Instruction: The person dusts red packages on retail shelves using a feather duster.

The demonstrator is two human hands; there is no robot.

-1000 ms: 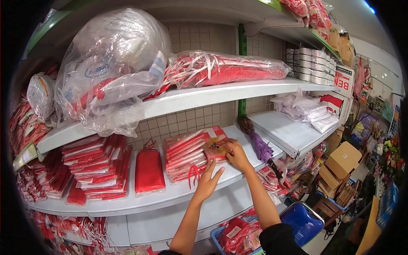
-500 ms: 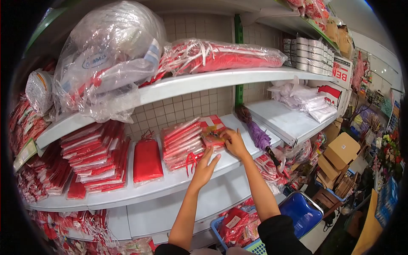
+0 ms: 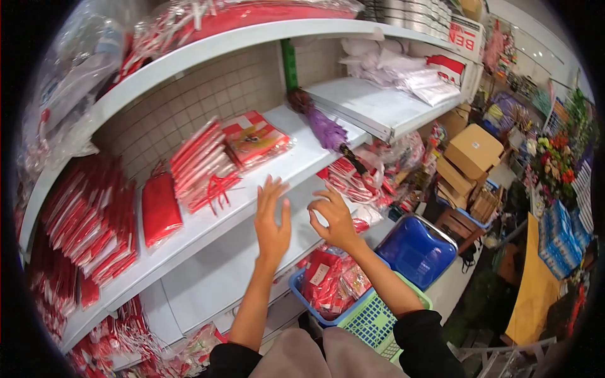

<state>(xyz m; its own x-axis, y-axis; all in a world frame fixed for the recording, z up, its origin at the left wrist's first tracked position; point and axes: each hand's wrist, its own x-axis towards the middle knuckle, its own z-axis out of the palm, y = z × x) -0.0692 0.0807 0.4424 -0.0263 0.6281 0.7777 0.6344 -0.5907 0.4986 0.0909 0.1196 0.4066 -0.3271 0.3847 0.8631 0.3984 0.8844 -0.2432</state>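
Both hands are raised in front of the middle shelf's edge. My left hand (image 3: 272, 220) has its fingers spread and holds nothing; the shelf edge (image 3: 230, 220) lies behind it. My right hand (image 3: 333, 217) is curled with thumb and index finger making a rounded shape, a gap between them and nothing inside. Up and left of the hands, a flat red packet with a yellow print (image 3: 255, 140) lies on the shelf beside a stack of red wrapped packets (image 3: 201, 167). A separate red packet (image 3: 161, 208) stands farther left.
A folded purple umbrella (image 3: 324, 129) lies on the shelf. Below are a blue basket of red packets (image 3: 328, 283), a green basket (image 3: 375, 321) and a blue plastic item (image 3: 417, 250). Cardboard boxes (image 3: 472, 151) sit at the right; more red packets (image 3: 88, 220) fill the left.
Both hands have left the yellow-printed packet and drawn back from the shelf. The packet lies flat beside the stack. The view has tilted down and shifted right.
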